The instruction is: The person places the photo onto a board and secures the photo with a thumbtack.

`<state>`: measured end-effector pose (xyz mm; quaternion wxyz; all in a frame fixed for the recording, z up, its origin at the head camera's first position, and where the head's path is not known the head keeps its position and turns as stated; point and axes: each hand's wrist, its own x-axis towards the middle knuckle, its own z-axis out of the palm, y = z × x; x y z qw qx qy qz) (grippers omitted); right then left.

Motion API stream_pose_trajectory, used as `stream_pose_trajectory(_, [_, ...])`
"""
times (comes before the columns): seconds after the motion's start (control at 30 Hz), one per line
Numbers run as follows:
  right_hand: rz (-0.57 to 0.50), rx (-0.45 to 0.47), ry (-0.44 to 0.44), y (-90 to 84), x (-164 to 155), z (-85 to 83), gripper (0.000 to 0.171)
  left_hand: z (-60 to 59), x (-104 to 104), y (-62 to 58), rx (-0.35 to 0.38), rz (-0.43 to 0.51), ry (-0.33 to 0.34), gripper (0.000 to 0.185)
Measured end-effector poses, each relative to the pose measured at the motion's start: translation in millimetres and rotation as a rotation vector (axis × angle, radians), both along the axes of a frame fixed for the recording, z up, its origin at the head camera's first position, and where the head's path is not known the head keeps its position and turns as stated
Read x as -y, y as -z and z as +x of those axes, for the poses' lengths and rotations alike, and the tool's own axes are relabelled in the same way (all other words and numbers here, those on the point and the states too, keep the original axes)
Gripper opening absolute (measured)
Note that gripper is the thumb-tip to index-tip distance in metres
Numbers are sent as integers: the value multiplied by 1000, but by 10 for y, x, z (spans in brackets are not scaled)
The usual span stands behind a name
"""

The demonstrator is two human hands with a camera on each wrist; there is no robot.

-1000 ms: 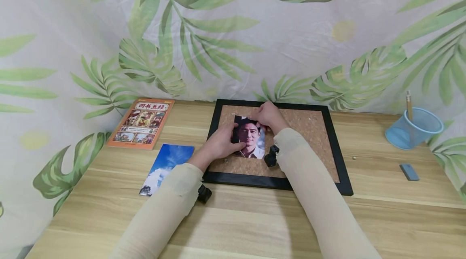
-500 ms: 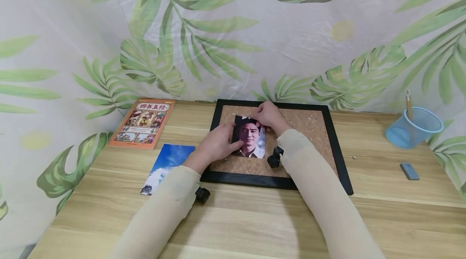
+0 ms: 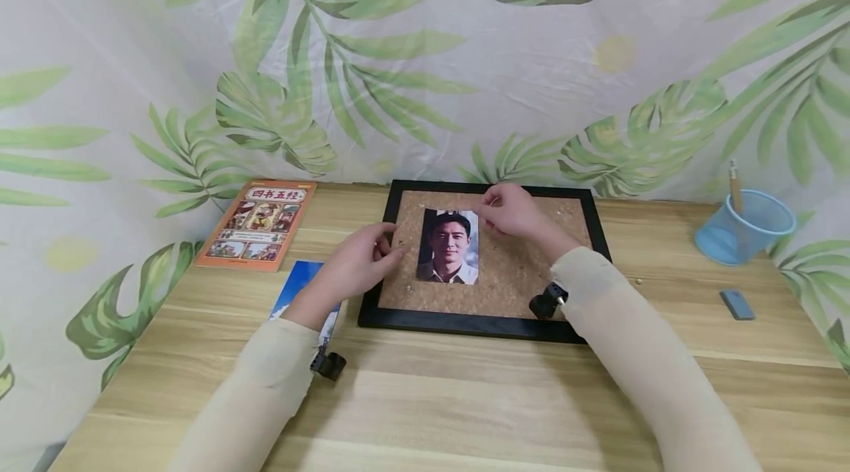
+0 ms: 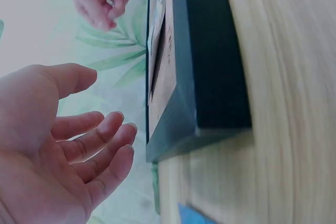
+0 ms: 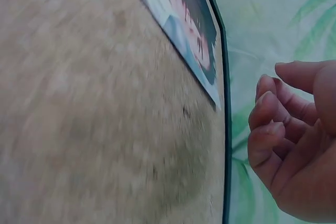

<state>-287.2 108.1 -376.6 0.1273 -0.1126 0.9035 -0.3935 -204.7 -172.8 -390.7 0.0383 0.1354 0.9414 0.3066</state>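
A portrait photo (image 3: pixel 450 249) lies on the left half of a black-framed cork board (image 3: pixel 511 262). Just off the board's left edge hovers my left hand (image 3: pixel 355 262), its fingers relaxed and bent a little; the left wrist view shows the palm (image 4: pixel 31 156) holding nothing. My right hand (image 3: pixel 518 214) is above the cork, apart from the photo's upper right corner. In the right wrist view its fingers (image 5: pixel 270 119) curl loosely and nothing shows between them. One edge of the photo (image 4: pixel 157 40) stands slightly off the cork in the left wrist view.
A sky photo (image 3: pixel 296 284) lies left of the board, partly under my left forearm. Behind it is an orange comic-style book (image 3: pixel 255 225). To the right are a blue mesh pen cup (image 3: pixel 737 232) with a pencil (image 3: pixel 734 188), a blue-grey eraser (image 3: pixel 737 304) and a tiny round bit (image 3: pixel 639 281).
Both hands have let go of the portrait photo and moved apart, the left hand to the left and the right hand to the right. The photo stays on the cork.
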Motion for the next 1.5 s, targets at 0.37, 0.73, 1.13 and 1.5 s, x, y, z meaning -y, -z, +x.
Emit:
stream_pose_trajectory(0.37, [7, -69, -23, -113, -544, 353, 24, 200, 391, -139, -16, 2, 5, 51])
stream_pose_trajectory(0.73, [40, -139, 9, -64, -1219, 722, 24, 451, 864, -130, -1, -135, -31, 56])
stream_pose_trajectory(1.13, [167, -190, 124, 122, -1903, 1007, 26, 587, 1210, 47, 103, -315, -160, 86])
stream_pose_trajectory(1.5, [258, -144, 177, 294, -2191, 1099, 23, 643, 1280, 136, 166, -328, -204, 104])
